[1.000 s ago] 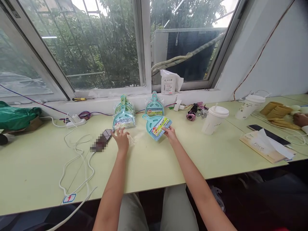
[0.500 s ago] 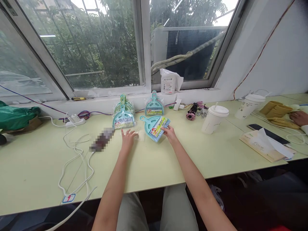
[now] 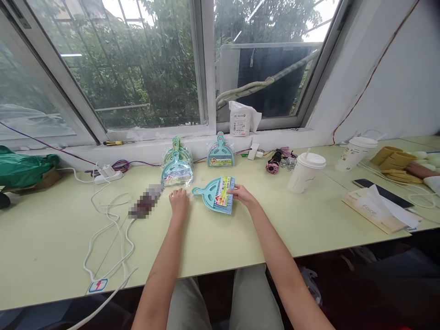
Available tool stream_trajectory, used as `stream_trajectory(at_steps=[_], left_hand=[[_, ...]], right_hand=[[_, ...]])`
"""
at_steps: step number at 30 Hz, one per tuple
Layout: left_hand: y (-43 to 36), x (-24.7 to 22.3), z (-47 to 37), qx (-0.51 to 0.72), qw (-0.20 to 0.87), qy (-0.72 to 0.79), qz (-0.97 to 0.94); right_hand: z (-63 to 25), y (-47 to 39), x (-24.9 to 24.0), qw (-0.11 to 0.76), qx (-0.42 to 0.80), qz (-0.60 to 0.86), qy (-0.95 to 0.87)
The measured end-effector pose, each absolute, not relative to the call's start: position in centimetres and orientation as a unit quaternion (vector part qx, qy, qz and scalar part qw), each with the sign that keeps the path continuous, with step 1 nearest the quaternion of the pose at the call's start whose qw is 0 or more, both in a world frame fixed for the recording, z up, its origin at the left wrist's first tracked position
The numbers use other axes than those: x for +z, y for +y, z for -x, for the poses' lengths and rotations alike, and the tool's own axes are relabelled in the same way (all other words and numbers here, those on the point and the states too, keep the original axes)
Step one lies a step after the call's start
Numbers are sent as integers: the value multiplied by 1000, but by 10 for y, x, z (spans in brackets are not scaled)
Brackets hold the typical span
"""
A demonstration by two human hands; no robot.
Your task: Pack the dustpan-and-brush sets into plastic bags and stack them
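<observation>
My right hand (image 3: 243, 194) grips the bristle side of a small turquoise dustpan-and-brush set (image 3: 216, 195). A yellow and white label lies across its blue bristles, and its looped handle points left. On the table to its left, my left hand (image 3: 179, 201) is closed, its fingers curled round a crumpled clear plastic bag (image 3: 189, 184) that is mostly hidden. Just beyond that hand, wrapped dustpan sets (image 3: 176, 172) in turquoise and green lean together by the wall. Another wrapped set (image 3: 220, 153) stands to their right.
White cables (image 3: 113, 229) and a pixelated object (image 3: 146, 201) lie on the left. To the right are a lidded white cup (image 3: 305, 172), a folded umbrella (image 3: 274, 161), a tissue pack (image 3: 378, 208) and a phone (image 3: 381, 192). Part of another person's hand (image 3: 420, 170) shows at far right.
The dustpan set has turned, so its handle now points more to the left and lower. My left hand's spread fingers have curled in, and the clear plastic has been gathered at them.
</observation>
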State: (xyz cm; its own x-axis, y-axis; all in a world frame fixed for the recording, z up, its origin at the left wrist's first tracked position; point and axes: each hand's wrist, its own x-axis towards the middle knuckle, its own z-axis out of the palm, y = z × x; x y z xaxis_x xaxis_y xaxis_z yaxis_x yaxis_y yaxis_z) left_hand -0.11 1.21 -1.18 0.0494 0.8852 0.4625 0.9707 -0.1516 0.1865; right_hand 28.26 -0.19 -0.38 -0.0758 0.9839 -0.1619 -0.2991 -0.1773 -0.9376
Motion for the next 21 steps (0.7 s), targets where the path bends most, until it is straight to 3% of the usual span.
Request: stream_trajectory(at_steps=[8, 15, 21], left_hand=[[13, -8, 6, -332, 110, -654, 671], [3, 0, -13, -394, 71, -570, 718], [-11, 12, -32, -389, 73, -530, 750]], right_hand=[[-260, 1, -7, 594, 590, 449, -311], [-229, -7, -8, 559, 633, 402, -355], [-212, -7, -18, 641, 599, 382, -289]])
